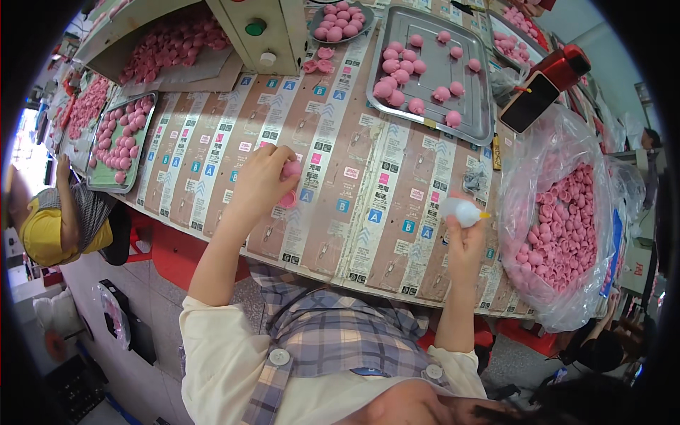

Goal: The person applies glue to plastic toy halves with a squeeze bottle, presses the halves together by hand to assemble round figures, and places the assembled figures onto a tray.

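Left hand [263, 178] closes around a small pink piece [291, 168] at its fingertips, pressed low over the paper-covered table [354, 177]; another pink piece [287, 200] lies on the table just under the hand. Left forearm runs up from the lower edge, wrist bent forward. Right hand [464, 237] grips a small white bottle with a yellow tip [464, 211], tip pointing right, held above the table edge with the forearm nearly upright. Metal tray [482, 106] with scattered pink pieces sits farther back; clear plastic bag [538, 163] full of pink pieces lies right of the right hand.
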Available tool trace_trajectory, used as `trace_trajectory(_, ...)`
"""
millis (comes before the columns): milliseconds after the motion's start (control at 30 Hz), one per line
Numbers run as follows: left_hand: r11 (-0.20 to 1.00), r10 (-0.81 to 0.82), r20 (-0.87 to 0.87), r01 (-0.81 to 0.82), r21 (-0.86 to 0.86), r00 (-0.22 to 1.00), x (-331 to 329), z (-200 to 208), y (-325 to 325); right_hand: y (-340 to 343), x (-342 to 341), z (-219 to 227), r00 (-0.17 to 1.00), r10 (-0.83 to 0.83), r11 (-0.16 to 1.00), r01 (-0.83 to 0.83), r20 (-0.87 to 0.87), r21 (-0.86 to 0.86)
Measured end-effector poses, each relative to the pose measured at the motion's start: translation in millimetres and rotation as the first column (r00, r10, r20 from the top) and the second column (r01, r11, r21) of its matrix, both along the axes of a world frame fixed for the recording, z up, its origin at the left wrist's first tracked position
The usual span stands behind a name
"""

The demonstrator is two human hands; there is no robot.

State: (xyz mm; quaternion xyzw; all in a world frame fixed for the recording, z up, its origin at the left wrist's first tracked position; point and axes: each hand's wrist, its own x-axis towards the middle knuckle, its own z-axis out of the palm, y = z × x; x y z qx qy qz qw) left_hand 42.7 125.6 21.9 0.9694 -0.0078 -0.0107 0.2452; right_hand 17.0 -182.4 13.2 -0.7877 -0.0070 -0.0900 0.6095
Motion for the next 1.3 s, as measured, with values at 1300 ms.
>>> trace_trajectory(1300, -0.416, -0.417, -0.264, -0.44, -0.796, 0.87, -42.1, -27.3, -113.2, 1.5, -27.1, 12.5, 0.999, -0.038, 0.905, 0.045, -0.025, 0.423)
